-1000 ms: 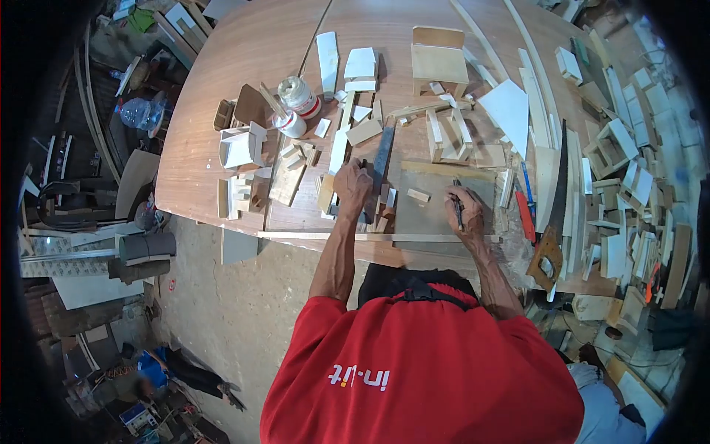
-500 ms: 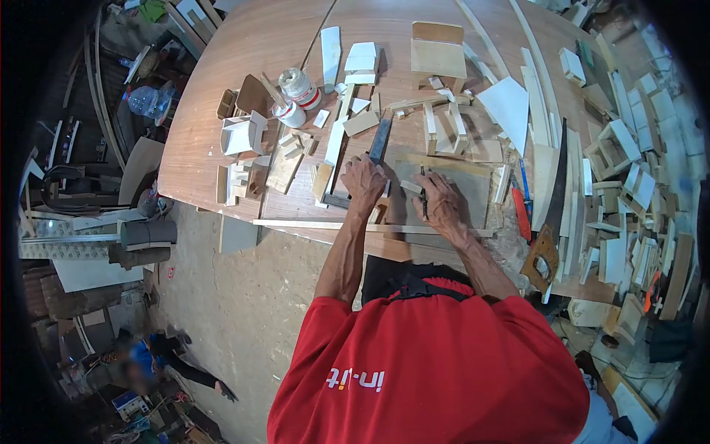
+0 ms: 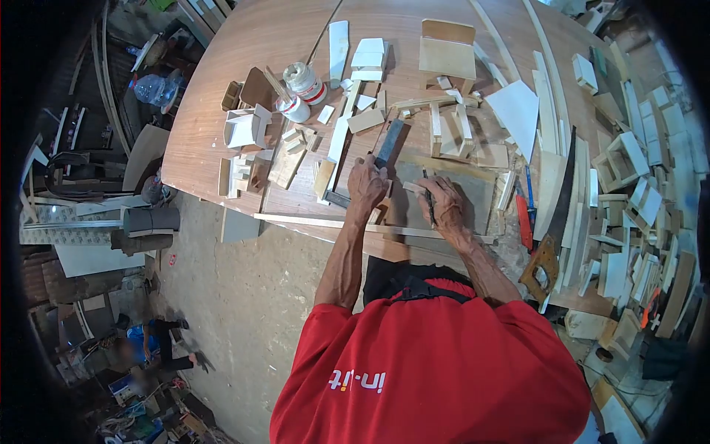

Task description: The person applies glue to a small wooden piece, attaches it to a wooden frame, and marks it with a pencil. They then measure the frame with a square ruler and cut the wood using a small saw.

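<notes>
My left hand (image 3: 367, 183) is closed on a dark metal try square (image 3: 393, 140) by the table's front edge. Its long arm points away from me past my fingers, and a short dark end (image 3: 338, 199) shows left of the hand; the corner is covered. My right hand (image 3: 444, 203) has a dark pencil (image 3: 430, 206) between its fingers. A small pale wood strip (image 3: 414, 188) lies at those fingertips, over a grey-brown flat board (image 3: 473, 194). Left of my left hand stands a long white-faced wood strip (image 3: 340, 139).
Glue jars (image 3: 305, 83) with a brush and small wooden boxes (image 3: 248, 127) stand at the left. A handsaw (image 3: 551, 251) and a red-handled tool (image 3: 523, 222) lie at the right beside piled offcuts (image 3: 629, 222). Another person (image 3: 148, 342) sits on the floor, lower left.
My right hand has tilted the pencil, and the small strip at its fingertips has shifted slightly. My left hand stays on the square. The view has moved a little; the other person's arm has drawn in.
</notes>
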The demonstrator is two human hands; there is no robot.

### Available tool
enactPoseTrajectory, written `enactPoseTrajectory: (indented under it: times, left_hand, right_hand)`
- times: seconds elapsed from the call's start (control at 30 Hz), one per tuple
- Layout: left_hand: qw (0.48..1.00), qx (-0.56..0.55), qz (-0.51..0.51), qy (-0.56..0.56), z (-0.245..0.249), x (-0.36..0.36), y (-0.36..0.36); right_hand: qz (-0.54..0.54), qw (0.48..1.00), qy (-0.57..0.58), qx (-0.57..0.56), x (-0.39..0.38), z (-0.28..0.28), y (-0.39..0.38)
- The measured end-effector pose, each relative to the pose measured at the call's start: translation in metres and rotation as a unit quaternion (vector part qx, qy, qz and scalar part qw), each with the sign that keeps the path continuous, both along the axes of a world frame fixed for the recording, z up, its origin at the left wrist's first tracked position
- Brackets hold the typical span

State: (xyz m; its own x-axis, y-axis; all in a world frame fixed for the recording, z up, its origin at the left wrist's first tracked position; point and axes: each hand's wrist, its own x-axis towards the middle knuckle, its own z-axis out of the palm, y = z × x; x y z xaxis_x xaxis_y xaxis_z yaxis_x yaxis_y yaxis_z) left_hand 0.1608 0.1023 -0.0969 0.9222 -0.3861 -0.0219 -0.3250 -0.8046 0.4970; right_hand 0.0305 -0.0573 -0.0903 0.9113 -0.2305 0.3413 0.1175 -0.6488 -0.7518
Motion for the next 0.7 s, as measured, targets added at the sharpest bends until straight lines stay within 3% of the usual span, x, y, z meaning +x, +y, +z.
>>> enactPoseTrajectory:
  times: [0.17, 0.27, 0.37, 0.4, 0.47, 0.53, 0.7]
  left_hand:
    - [0.994, -0.101, -0.029, 0.02, 0.0, 0.011, 0.013]
    - [0.985, -0.16, -0.04, -0.06, 0.027, 0.011, 0.014]
    - [0.966, -0.242, 0.027, 0.09, 0.054, 0.01, 0.013]
    - [0.966, -0.242, 0.028, 0.089, 0.062, 0.008, 0.013]
    - [0.922, -0.316, 0.052, 0.218, 0.083, -0.004, 0.014]
    - [0.885, -0.376, 0.059, 0.27, 0.088, -0.019, 0.011]
    - [0.864, -0.399, 0.099, 0.292, 0.054, -0.04, 0.009]
  right_hand:
    - [-0.007, 0.999, 0.015, 0.038, 0.002, 0.0, 0.004]
    - [-0.006, 0.995, 0.004, 0.103, 0.008, 0.006, 0.007]
    - [-0.009, 0.991, -0.01, 0.134, 0.013, 0.018, 0.006]
    - [0.001, 0.992, -0.015, 0.124, 0.015, 0.024, 0.005]
    - [0.01, 0.993, -0.02, 0.113, 0.015, 0.028, 0.003]
    - [0.021, 1.0, -0.006, -0.001, 0.014, 0.028, -0.003]
    - [0.099, 0.992, 0.017, -0.07, 0.016, 0.015, -0.017]
